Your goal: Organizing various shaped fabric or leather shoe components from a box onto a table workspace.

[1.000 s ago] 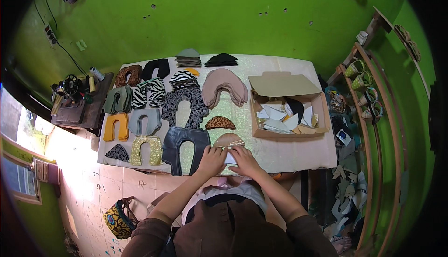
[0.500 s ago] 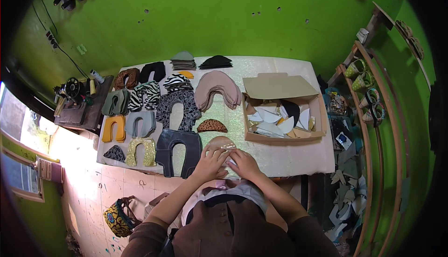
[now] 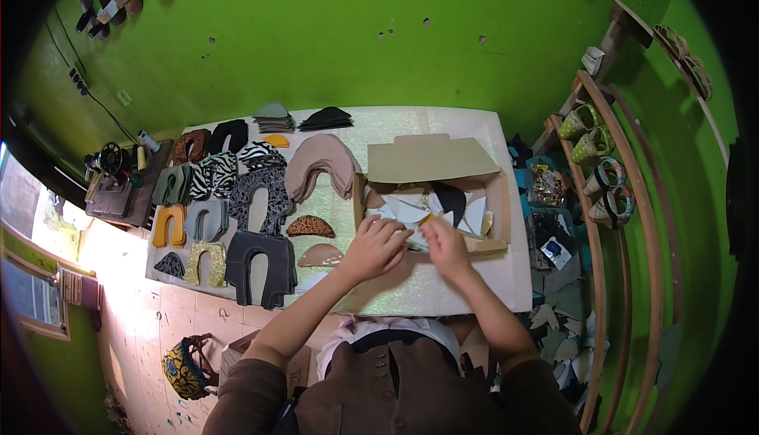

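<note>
A person looked down on a pale work surface [image 3: 474,289] set against a bright green wall. Both hands met at the near left edge of an open cardboard box [image 3: 443,168], which stood on the right half of the surface. The left hand [image 3: 375,247] lay curled over the box's front rim, fingers bent down onto the loose pieces inside. The right hand [image 3: 444,247] sat just beside it, almost touching, fingers closed on a small cut piece [image 3: 419,229] with a pale face and an orange tip; how firmly it was pinched could not be told. That piece lay directly in front of the hands, a little nearer the right one, its long axis running left to right along the box front. The box held a jumble of white, cream and dark blue shapes. To the left, well apart from the hands, rows of U-shaped shoe uppers [image 3: 257,265] in grey, zebra, gold and orange covered the surface, with a pink pile [image 3: 320,165] near the box.
</note>
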Action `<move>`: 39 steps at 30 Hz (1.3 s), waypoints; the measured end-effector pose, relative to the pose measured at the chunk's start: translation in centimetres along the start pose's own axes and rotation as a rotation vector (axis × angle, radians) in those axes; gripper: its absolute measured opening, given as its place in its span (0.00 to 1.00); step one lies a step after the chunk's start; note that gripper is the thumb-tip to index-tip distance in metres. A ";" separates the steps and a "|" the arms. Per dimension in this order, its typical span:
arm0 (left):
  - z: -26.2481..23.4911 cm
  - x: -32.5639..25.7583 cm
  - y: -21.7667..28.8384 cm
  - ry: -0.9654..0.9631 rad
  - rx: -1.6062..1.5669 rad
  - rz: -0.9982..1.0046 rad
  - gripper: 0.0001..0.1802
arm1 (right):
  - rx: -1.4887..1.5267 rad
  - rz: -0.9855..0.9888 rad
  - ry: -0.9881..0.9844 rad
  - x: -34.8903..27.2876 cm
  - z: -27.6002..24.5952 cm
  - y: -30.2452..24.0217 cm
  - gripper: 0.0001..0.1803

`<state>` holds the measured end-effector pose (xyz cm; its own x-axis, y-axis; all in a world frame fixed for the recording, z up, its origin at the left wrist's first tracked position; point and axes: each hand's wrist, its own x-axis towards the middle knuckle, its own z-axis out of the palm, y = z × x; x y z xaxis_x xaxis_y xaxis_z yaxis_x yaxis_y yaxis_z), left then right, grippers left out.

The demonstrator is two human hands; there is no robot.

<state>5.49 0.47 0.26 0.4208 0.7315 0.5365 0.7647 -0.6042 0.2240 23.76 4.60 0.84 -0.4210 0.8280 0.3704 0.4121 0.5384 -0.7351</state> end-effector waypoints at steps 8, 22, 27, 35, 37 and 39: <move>2.9 4.1 -0.7 -0.019 0.017 -0.150 0.15 | -0.331 0.094 -0.099 4.3 -6.3 10.6 0.07; 4.8 5.5 -1.3 -0.189 0.028 -0.292 0.11 | -0.159 0.547 -0.406 6.5 -3.2 17.2 0.20; 5.6 6.0 -0.4 -0.233 -0.066 -0.348 0.15 | 0.263 0.702 -0.550 6.2 -4.3 13.2 0.14; 6.7 7.0 2.3 -0.388 -0.239 -0.497 0.43 | 0.562 0.528 -0.124 3.6 -4.3 8.7 0.14; 6.2 7.0 2.7 -0.326 -0.342 -0.512 0.42 | 0.655 0.544 -0.076 3.5 -4.6 6.9 0.13; 6.5 7.1 2.7 -0.218 -0.374 -0.501 0.37 | 0.810 0.506 0.023 3.6 -4.8 5.6 0.13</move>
<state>13.71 6.07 -0.57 0.1776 0.9760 0.1261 0.6891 -0.2148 0.6921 28.45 11.38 0.77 -0.3270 0.9403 -0.0942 -0.1471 -0.1491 -0.9778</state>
